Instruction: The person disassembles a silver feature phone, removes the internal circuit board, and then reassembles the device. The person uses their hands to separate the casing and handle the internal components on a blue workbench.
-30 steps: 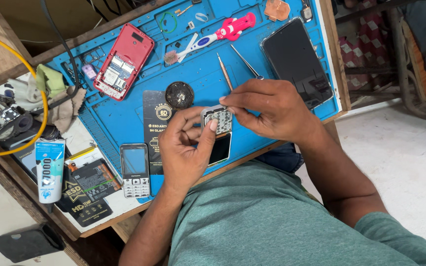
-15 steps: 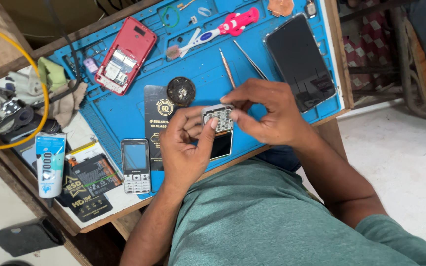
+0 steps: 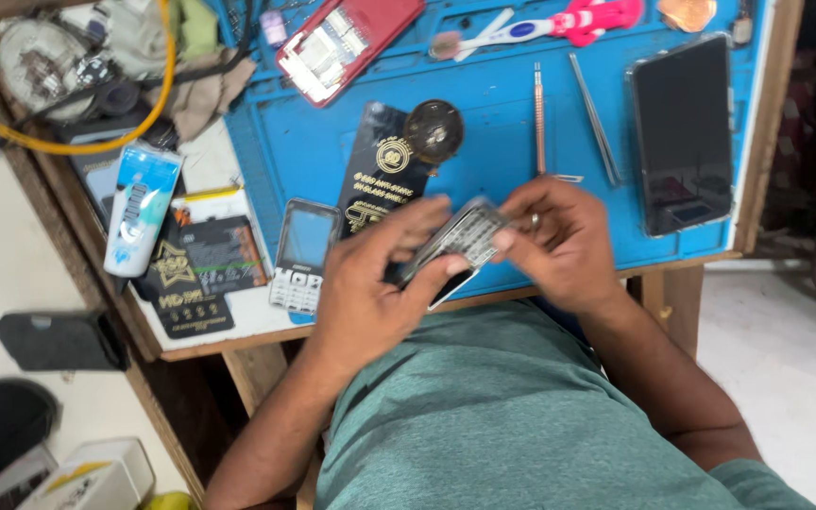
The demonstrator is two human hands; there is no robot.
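- Left hand (image 3: 370, 288) and right hand (image 3: 559, 241) pinch a small grey keypad phone panel (image 3: 465, 236) between closed fingertips
- Panel at centre, over blue rubber work mat (image 3: 512, 123); black smartphone (image 3: 682, 132) at two o'clock

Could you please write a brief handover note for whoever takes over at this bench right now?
Left hand: grips the small grey keypad phone part from below, above the near table edge.
Right hand: fingertips pinch the part's right end.
On the blue rubber work mat: red opened phone, two metal tweezers, black smartphone, round black disc.
Small silver keypad phone lies left of the hands.
Done: red phone lies open.
Left: the grey part is not fitted to anything.
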